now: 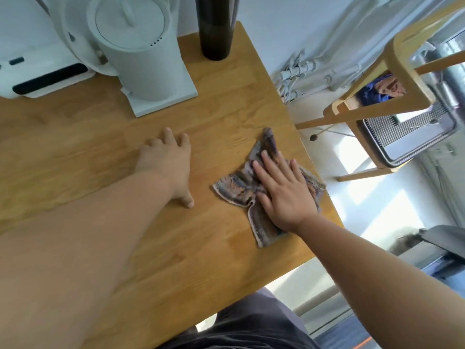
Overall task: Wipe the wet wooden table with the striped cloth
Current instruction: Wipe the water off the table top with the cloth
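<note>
The striped cloth point(236, 188) lies crumpled near the right edge of the wooden table point(216, 109). My right hand point(284, 192) presses flat on top of the cloth, fingers spread and pointing away from me. My left hand point(168, 162) rests palm down on the bare wood to the left of the cloth, fingers apart, holding nothing. I cannot make out any water on the wood in this blurred view.
A white kettle point(141, 51) on a white base stands at the back of the table, beside a white appliance point(37, 71) and a tall black bottle point(215, 26). A wooden chair point(377, 107) stands on the floor to the right.
</note>
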